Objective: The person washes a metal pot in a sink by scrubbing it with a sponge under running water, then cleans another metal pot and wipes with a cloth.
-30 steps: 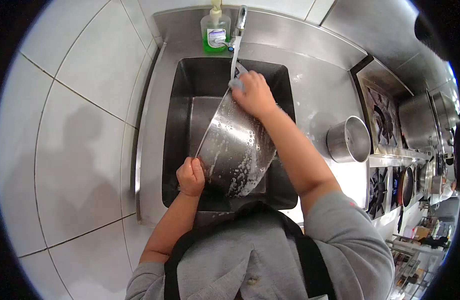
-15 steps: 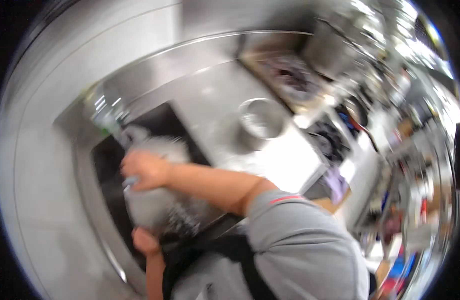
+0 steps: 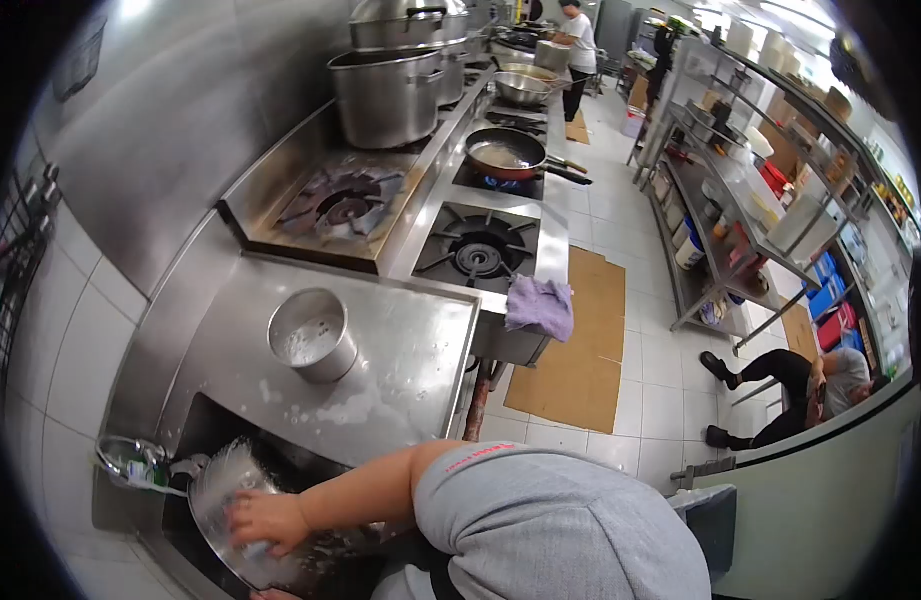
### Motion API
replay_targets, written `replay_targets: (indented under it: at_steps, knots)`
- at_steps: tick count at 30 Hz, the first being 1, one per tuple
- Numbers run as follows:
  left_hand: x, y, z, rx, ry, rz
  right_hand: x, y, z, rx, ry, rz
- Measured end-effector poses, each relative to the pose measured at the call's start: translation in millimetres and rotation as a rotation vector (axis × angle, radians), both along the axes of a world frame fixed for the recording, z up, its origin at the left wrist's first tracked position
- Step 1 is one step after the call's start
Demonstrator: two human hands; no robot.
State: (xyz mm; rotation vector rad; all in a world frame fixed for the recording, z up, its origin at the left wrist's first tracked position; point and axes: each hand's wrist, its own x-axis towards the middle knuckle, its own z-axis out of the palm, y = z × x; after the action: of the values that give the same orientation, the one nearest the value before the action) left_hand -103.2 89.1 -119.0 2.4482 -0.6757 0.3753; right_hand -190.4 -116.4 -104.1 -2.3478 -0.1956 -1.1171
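Note:
A large metal bowl (image 3: 213, 515) lies tilted in the dark sink (image 3: 196, 425), with water splashing over it beneath the tap (image 3: 188, 466). Inside it, my right hand (image 3: 266, 520) presses a small pale blue-grey scrubbing pad (image 3: 258, 549), its fingers closed round the pad. Only a sliver of my left hand (image 3: 274, 595) shows, at the bowl's near rim; most of it is cut off by the bottom edge. On the steel counter (image 3: 401, 345) beside the sink stands a metal pot (image 3: 314, 335) with a little whitish liquid or foam inside.
A wire holder (image 3: 131, 462) with a green-labelled bottle hangs at the sink's left. Beyond the counter are burners (image 3: 478, 257), a purple cloth (image 3: 541, 307), a frying pan (image 3: 506, 155) over a blue flame and big pots (image 3: 386, 100). One person sits at right; another stands far back.
My view has swung up and to the right, bringing the stove and aisle into sight. My right hand stays in the bowl with the pad; my left hand has nearly left the picture.

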Motion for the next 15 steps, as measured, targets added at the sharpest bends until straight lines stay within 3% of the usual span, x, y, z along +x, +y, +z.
replay_targets:
  at_steps: [2,4,6,9,11,13,14,15]
  knots:
    - [70,-30,-21,-0.233,0.097,-0.28,-20,-7,3,0.016,0.097,-0.093]
    - [120,-76,13,0.04,0.329,-0.379,-30,-10,2,0.045,0.184,-0.197]
    - [176,-134,24,0.167,0.498,-0.573,-28,-5,0,0.032,0.166,-0.116]
    - [155,-187,54,0.061,0.759,-0.586,-33,-2,-15,-0.045,0.024,0.0]
    - [154,-204,56,0.12,0.671,-0.485,-51,-1,-18,-0.122,-0.026,0.08]
    - [148,-197,57,0.381,0.457,-0.419,-64,0,-15,-0.157,0.021,0.114]
    - [160,-184,43,0.707,-0.189,-0.742,-78,2,1,-0.151,0.135,0.069]
    - [134,-169,55,0.591,-0.056,-0.684,-75,-1,-5,-0.11,0.054,0.048]
